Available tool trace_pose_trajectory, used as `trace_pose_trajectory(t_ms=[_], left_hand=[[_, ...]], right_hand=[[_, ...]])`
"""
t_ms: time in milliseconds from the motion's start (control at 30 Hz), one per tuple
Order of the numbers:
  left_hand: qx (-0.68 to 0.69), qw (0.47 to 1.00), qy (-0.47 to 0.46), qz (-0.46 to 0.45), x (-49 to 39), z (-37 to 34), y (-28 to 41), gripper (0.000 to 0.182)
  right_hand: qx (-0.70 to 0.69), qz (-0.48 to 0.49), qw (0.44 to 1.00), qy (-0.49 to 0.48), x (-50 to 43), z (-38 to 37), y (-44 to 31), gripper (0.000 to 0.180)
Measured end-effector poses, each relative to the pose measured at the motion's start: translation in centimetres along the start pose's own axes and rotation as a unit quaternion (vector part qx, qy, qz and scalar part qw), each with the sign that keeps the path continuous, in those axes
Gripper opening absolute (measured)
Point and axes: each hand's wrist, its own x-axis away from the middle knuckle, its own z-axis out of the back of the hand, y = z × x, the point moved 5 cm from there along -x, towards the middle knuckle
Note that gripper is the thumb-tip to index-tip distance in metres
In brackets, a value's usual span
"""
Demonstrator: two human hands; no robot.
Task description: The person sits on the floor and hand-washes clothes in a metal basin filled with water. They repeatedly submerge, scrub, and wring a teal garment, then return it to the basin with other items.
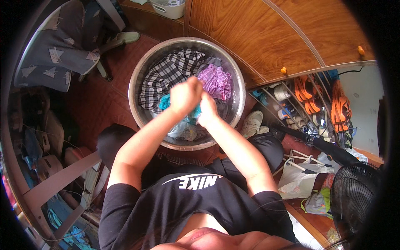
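A large round metal basin (pixel 136 62) stands on the tiled floor between my knees, with wet clothes in it. My left hand (pixel 187 95) and my right hand (pixel 207 109) meet above its middle, both closed on a teal cloth (pixel 196 114); motion blur softens the fingers. Part of the teal cloth shows left of my left hand. A black-and-white checked cloth (pixel 165 70) fills the basin's far left, and a purple plaid cloth (pixel 215 82) lies at its right. Pale, wet fabric (pixel 178 129) lies at the near side.
Wooden cabinet doors (pixel 250 37) rise just beyond the basin. A rack of shoes (pixel 286 107) stands at the right, above a black fan (pixel 353 190). White shoes (pixel 253 123) sit beside my right knee. A chair with a patterned grey cloth (pixel 62 56) is at the upper left.
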Motion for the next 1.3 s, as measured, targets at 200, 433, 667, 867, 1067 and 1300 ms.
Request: trace_pose_trajectory(t_ms=[200,433,667,867,1067,1300], left_hand=[[0.068,0.992,-0.062,-0.092,0.0,-1.0,-0.6,0.023],[0.355,0.875,-0.303,0.128,-0.1,-2.7,-4.7,0.047],[0.556,0.742,-0.338,0.161,-0.6,3.2,-4.9,0.024],[0.599,0.689,-0.352,0.204,-0.8,4.0,-5.8,0.038],[0.606,0.682,-0.35,0.213,-0.9,4.1,-5.9,0.039],[0.311,0.914,-0.248,0.084,-2.7,3.8,-7.9,0.024]], right_hand=[[-0.014,-0.037,0.999,-0.029,0.4,-0.5,-1.0,0.033],[0.31,0.235,0.921,-0.012,0.7,-0.8,-6.0,0.021],[0.507,0.181,0.808,-0.238,0.0,-0.3,-5.6,0.013],[0.315,0.216,0.879,-0.284,0.1,-1.2,-3.3,0.016],[0.361,0.164,0.877,-0.271,0.6,-2.5,-4.8,0.02],[0.409,0.213,0.849,-0.258,1.4,-1.3,-10.2,0.019]])
